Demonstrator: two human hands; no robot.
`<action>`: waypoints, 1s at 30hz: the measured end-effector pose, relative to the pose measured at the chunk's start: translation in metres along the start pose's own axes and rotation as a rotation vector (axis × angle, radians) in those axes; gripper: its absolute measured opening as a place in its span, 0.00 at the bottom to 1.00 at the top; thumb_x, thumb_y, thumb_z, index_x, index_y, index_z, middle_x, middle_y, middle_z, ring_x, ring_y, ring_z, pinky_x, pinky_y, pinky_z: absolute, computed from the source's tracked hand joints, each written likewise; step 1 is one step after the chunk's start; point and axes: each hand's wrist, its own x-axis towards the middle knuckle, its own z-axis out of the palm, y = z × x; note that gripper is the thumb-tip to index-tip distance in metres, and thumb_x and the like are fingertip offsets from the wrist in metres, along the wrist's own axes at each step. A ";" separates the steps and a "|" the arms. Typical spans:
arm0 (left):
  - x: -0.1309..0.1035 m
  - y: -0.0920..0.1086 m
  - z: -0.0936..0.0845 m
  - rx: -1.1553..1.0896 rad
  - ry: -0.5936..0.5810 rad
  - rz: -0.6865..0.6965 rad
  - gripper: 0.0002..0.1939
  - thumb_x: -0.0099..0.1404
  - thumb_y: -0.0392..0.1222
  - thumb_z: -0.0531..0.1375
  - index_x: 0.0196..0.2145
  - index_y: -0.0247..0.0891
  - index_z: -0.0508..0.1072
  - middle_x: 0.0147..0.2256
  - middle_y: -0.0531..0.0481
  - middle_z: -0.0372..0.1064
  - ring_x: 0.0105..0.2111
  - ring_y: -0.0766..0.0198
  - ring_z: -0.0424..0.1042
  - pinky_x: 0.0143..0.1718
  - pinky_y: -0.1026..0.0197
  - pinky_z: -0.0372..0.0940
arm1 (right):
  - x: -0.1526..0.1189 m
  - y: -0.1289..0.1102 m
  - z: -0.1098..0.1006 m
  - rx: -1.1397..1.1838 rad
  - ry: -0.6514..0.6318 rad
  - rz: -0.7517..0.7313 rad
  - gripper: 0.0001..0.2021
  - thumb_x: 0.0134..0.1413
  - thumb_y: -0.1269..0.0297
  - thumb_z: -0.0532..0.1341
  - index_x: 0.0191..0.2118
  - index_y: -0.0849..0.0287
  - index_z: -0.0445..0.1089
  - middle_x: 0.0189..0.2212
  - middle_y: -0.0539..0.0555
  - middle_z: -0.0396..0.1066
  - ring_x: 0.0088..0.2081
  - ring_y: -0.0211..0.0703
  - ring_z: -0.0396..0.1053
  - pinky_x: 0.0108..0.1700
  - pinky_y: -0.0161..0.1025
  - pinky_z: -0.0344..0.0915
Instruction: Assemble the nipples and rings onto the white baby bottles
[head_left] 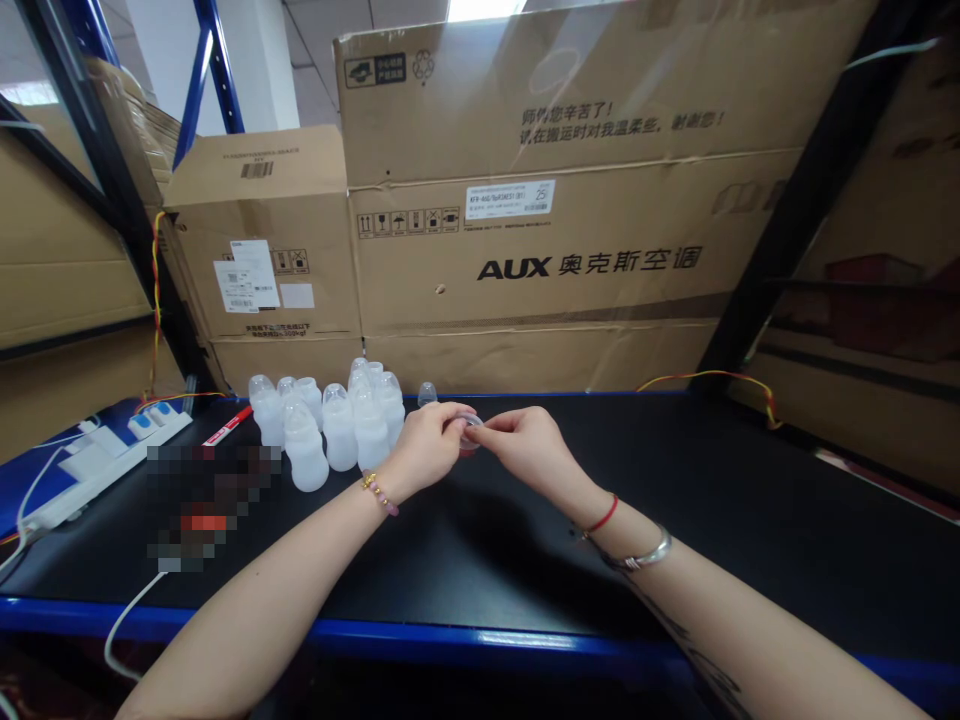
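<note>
My left hand (429,440) and my right hand (527,440) meet above the black tabletop, fingers pinched on a small clear bottle ring (472,421). Fingertips cover much of it, and a reddish spot shows just below. To the left of my left hand stand several white baby bottles (305,455), most with clear domed caps, upright in a loose group. Just behind the left hand, a separate clear dome cap (427,393) rests on the table.
Large cardboard boxes (600,330) wall off the back. On the left lie a white power strip (112,470), a red-and-white marker (227,427) and a pixelated patch with a white cable (131,620). A blue edge (480,636) runs along the table's front.
</note>
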 end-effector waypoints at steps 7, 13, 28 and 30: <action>0.001 0.001 0.004 0.103 0.102 0.007 0.12 0.64 0.32 0.52 0.37 0.35 0.76 0.33 0.46 0.76 0.26 0.64 0.75 0.32 0.60 0.74 | -0.006 -0.005 0.006 -0.129 0.054 -0.062 0.18 0.46 0.56 0.59 0.17 0.64 0.76 0.11 0.52 0.63 0.20 0.36 0.59 0.22 0.34 0.48; 0.004 -0.012 0.005 -0.039 0.043 0.032 0.10 0.64 0.36 0.56 0.41 0.35 0.75 0.37 0.45 0.76 0.33 0.62 0.75 0.38 0.58 0.73 | 0.002 0.003 0.007 -0.105 0.054 -0.029 0.18 0.46 0.56 0.60 0.18 0.64 0.76 0.12 0.51 0.63 0.20 0.36 0.58 0.23 0.34 0.48; 0.003 -0.006 0.003 -0.144 0.124 -0.091 0.09 0.61 0.28 0.55 0.38 0.33 0.72 0.35 0.45 0.73 0.31 0.66 0.74 0.39 0.59 0.70 | 0.004 0.001 0.006 0.149 -0.025 0.044 0.16 0.41 0.54 0.67 0.26 0.66 0.79 0.15 0.49 0.64 0.19 0.30 0.48 0.22 0.34 0.45; 0.002 -0.006 0.004 -0.062 0.131 -0.078 0.08 0.61 0.28 0.55 0.37 0.34 0.72 0.32 0.47 0.73 0.31 0.65 0.73 0.37 0.59 0.70 | 0.004 0.000 0.005 0.161 -0.051 0.064 0.14 0.42 0.57 0.66 0.27 0.66 0.79 0.15 0.50 0.65 0.19 0.31 0.49 0.22 0.34 0.46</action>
